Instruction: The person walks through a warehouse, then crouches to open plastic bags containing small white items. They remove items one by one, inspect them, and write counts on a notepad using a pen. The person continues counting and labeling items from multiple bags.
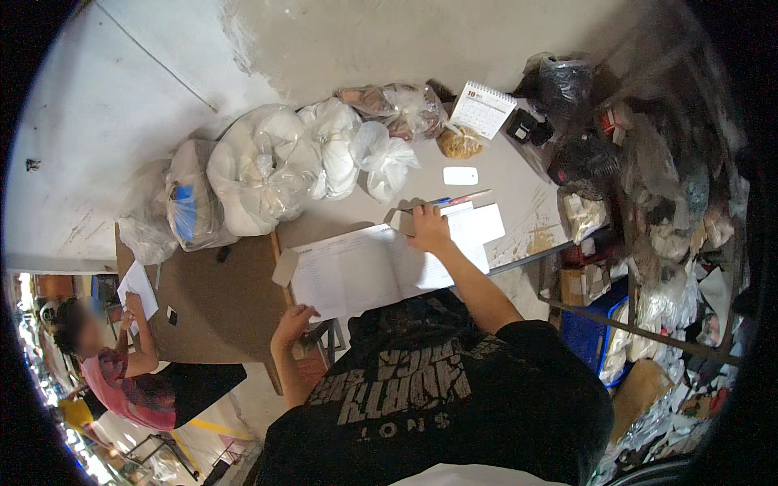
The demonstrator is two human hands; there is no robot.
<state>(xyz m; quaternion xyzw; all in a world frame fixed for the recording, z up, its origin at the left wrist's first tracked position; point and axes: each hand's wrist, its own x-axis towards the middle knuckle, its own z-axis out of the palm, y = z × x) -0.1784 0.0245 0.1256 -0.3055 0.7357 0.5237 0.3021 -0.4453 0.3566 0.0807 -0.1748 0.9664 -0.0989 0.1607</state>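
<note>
A wide open notebook (344, 271) with lined, written pages lies on the table in front of me. My left hand (293, 326) is at its lower left corner, fingers curled closed on the page edge. My right hand (429, 230) rests on the upper part of the right page, with its fingers stretched out and slightly apart. Just beyond that hand lie several pens (470, 196). Loose white paper (488, 223) sits to its right, partly beside the notebook. A small white rectangular object (460, 176) lies farther back.
Stuffed plastic bags (263, 162) line the wall at the back. A desk calendar (484, 109) stands behind a bag of yellowish pieces (460, 143). At the left, another person (130, 381) handles paper at a brown table (219, 304). A blue crate (585, 332) and cluttered shelving are at right.
</note>
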